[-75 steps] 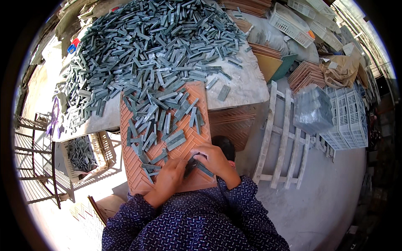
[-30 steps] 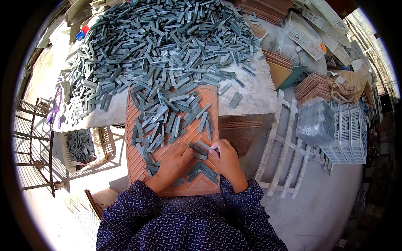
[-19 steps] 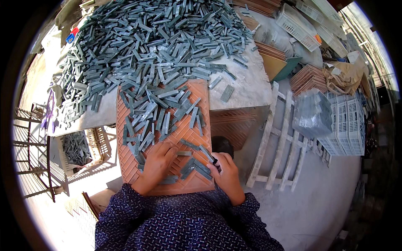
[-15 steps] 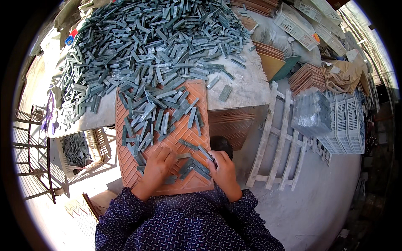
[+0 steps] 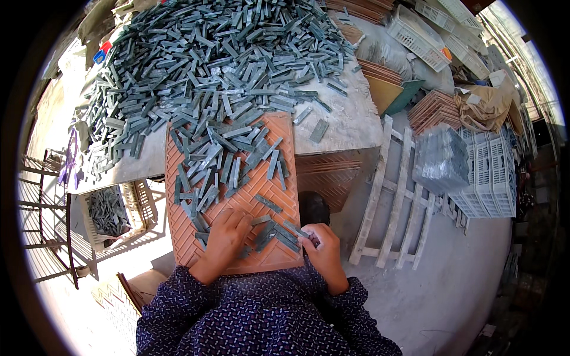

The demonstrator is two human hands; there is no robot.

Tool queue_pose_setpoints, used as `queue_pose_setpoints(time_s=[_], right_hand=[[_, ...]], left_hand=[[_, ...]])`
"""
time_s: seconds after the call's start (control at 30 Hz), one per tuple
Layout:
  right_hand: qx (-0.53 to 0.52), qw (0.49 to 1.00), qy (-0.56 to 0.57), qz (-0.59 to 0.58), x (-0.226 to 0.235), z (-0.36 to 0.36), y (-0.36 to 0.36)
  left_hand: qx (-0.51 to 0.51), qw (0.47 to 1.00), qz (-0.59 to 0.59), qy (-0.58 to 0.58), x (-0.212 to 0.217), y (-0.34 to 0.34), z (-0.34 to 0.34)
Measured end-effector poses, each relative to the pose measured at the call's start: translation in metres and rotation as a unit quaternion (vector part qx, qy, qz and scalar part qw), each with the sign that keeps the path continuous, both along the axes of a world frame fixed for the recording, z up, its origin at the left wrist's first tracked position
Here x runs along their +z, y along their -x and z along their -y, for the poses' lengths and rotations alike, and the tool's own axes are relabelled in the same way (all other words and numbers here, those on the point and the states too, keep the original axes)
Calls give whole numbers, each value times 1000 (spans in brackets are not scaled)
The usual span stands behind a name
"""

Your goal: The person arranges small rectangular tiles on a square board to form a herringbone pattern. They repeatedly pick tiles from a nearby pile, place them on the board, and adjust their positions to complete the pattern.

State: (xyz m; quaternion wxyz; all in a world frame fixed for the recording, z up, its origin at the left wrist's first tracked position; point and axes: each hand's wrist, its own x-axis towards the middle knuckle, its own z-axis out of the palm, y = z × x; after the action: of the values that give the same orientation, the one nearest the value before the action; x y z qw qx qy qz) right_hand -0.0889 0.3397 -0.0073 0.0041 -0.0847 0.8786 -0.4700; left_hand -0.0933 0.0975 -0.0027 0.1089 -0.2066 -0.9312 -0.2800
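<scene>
An orange tray [image 5: 274,188] with a herringbone pattern of slots lies in front of me, partly over the table edge. Dark green-grey stone strips are heaped loosely on its far half, and several lie side by side at its near right. My right hand [image 5: 322,248] pinches the outer end of a stone strip [image 5: 293,228] at the tray's right edge. Over the near left, my left hand [image 5: 228,237] has curled fingers, with a short strip [image 5: 260,219] sticking out from the fingertips. Another strip [image 5: 268,203] lies slanted just beyond it.
A large heap of strips [image 5: 219,53] covers the table [image 5: 356,127]. Below it at left stands a crate [image 5: 135,204] of strips. To the right are a wooden pallet [image 5: 389,196], white plastic crates [image 5: 490,172], a plastic-wrapped stack [image 5: 440,157] and stacked orange trays [image 5: 434,111].
My right hand has moved slightly down and right; its strip now lies lower, closer to the strips laid side by side. My left hand has hardly moved.
</scene>
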Motion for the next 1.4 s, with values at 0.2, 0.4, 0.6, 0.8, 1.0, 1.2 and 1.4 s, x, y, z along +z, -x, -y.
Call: queue_pose_setpoints(time_s=[0.2, 0.4, 0.6, 0.8, 1.0, 1.2, 1.4], right_hand=[[-15, 998, 12, 63, 14, 11, -1], [12, 998, -49, -29, 9, 11, -2], [18, 998, -41, -35, 10, 19, 7], [30, 998, -54, 3, 9, 25, 18], [22, 999, -9, -49, 16, 31, 20], [48, 996, -7, -69, 15, 34, 23], [74, 991, -20, -110, 7, 44, 42]], left_hand=[[5, 1000, 1, -4, 2, -2, -1], [12, 1000, 6, -3, -1, -5, -1], [56, 998, -3, 4, -2, -10, 1], [66, 998, 5, 17, -9, -13, 4], [56, 998, 2, -15, -9, -15, 1], [66, 998, 11, 0, -12, -18, 1], [76, 997, 9, 15, -1, -21, -6]])
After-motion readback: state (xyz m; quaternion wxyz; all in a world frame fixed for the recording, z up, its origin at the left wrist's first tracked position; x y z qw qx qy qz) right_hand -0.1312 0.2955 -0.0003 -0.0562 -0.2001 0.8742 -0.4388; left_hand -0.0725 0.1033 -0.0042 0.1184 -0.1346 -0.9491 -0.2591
